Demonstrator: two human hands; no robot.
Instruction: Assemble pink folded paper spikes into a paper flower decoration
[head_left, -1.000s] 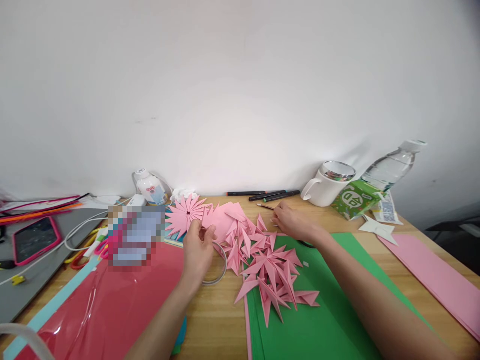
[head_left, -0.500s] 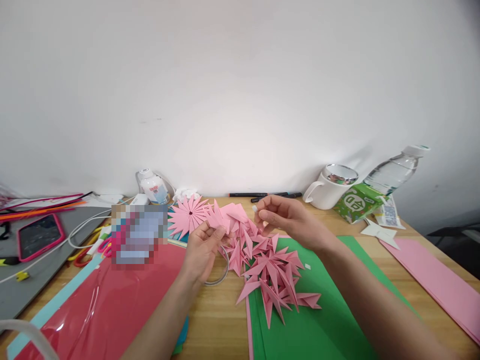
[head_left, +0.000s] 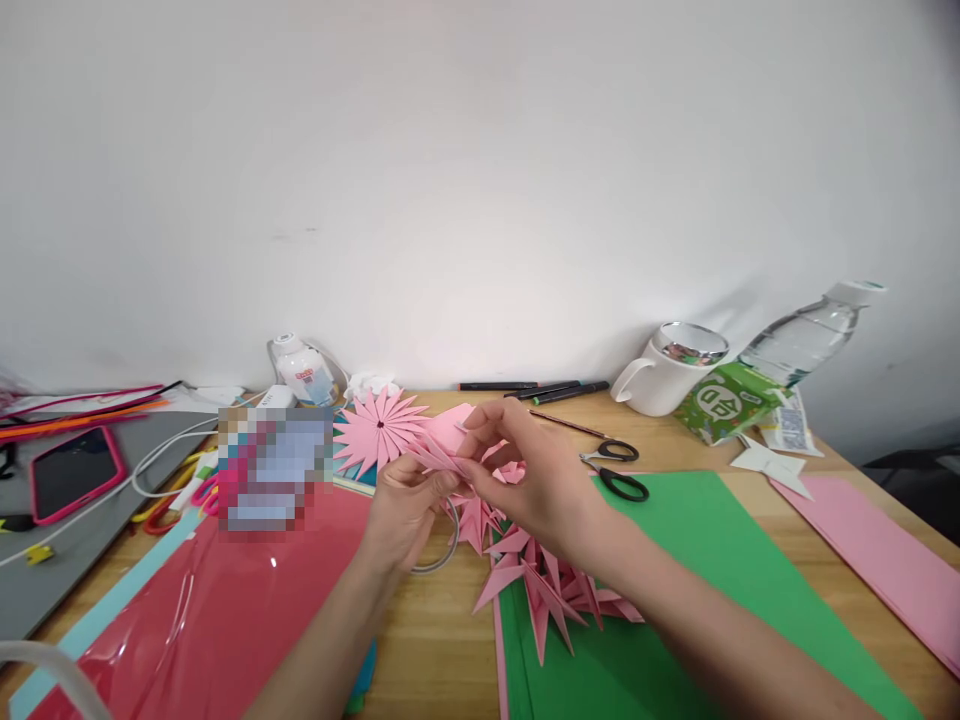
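My left hand (head_left: 405, 515) is closed around a folded pink paper piece (head_left: 433, 453), pinching it between thumb and fingers. From the other side my right hand (head_left: 536, 480) has its thumb and fingers bent against the same piece. A tiny white bit (head_left: 460, 427) shows at its index fingertip. Just behind lies a round, many-pointed pink paper flower (head_left: 382, 425) with a small hole at its centre. Below the right hand spreads a pile of pointed pink paper folds (head_left: 540, 590), partly covered by that arm. A grey ring (head_left: 452, 553) sticks out beside the left wrist.
Green sheets (head_left: 720, 570) lie at right, with black-handled scissors (head_left: 626, 485) at their back edge. A white mug (head_left: 667, 380), a green box (head_left: 724, 400) and a leaning water bottle (head_left: 810, 335) stand behind. Red film-covered sheets (head_left: 247, 610) and a phone (head_left: 79, 473) lie left.
My right hand has moved left and down, carrying the white bit to the folded pink paper piece in my left hand. The scissors have come into sight.
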